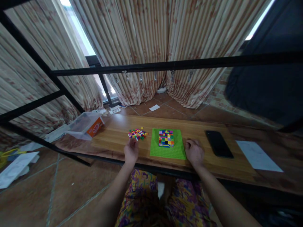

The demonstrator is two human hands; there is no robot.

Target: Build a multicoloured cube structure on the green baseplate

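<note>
A square block of multicoloured toy bricks (166, 138) stands on a green studded baseplate (169, 153) in the middle of the wooden board. To its left lies a loose heap of small coloured bricks (137, 134). My left hand (131, 152) is at the near edge of that heap, its fingers pinched together; whatever may be between them is too small to make out. Beside the baseplate's right edge rests my right hand (194, 152), fingers curled inward and closed. Its fingertips are partly hidden, so anything in them cannot be seen.
A clear plastic box (81, 126) with an orange label stands at the board's left end. On the right lie a black phone (219, 144) and a white paper sheet (259, 156). A black metal bar (151, 66) crosses beyond the table, before striped curtains (142, 34).
</note>
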